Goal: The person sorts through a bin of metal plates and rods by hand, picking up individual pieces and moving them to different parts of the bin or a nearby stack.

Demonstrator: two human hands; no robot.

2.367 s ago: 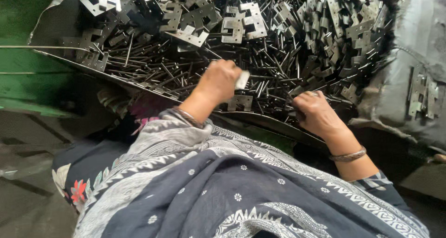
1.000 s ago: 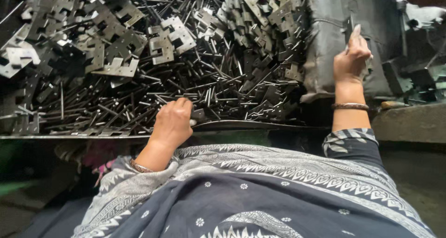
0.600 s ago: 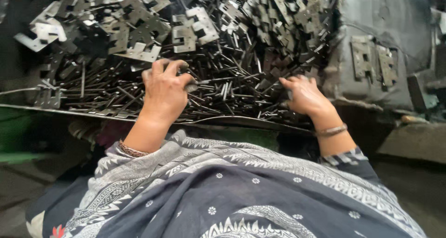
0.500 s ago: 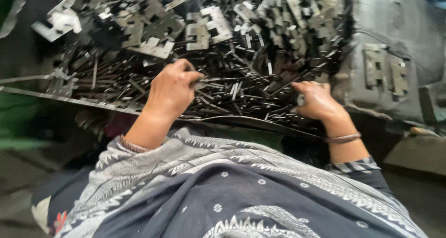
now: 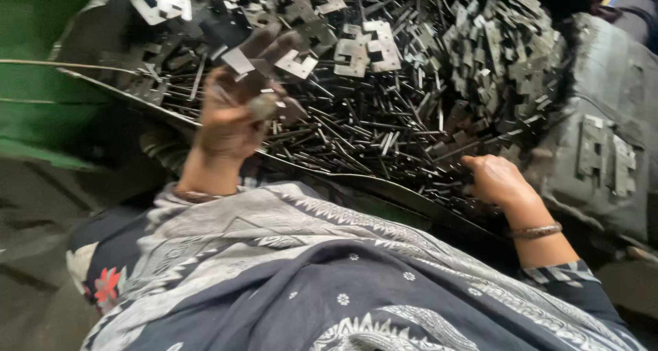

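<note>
My left hand point(image 5: 233, 111) is raised above the near edge of a big heap of dark metal pins and flat notched plates point(image 5: 384, 83). It pinches small metal pieces point(image 5: 264, 104), one a flat plate. My right hand point(image 5: 497, 179) lies low on the pins at the heap's near right edge, fingers curled among them; whether it grips one is hidden. A bangle circles each wrist. My patterned grey and dark-blue clothing fills the lower frame.
The heap lies in a dark metal tray point(image 5: 384, 186) with a thin rim. A grey cloth-covered block point(image 5: 610, 138) at the right carries two flat plates. A green surface point(image 5: 41, 70) stands at the left, with dark floor below.
My left hand has lifted off the pile and turned, now showing metal pieces in its fingers. My right hand stays at the near right edge of the pins. The view has swung rightward.
</note>
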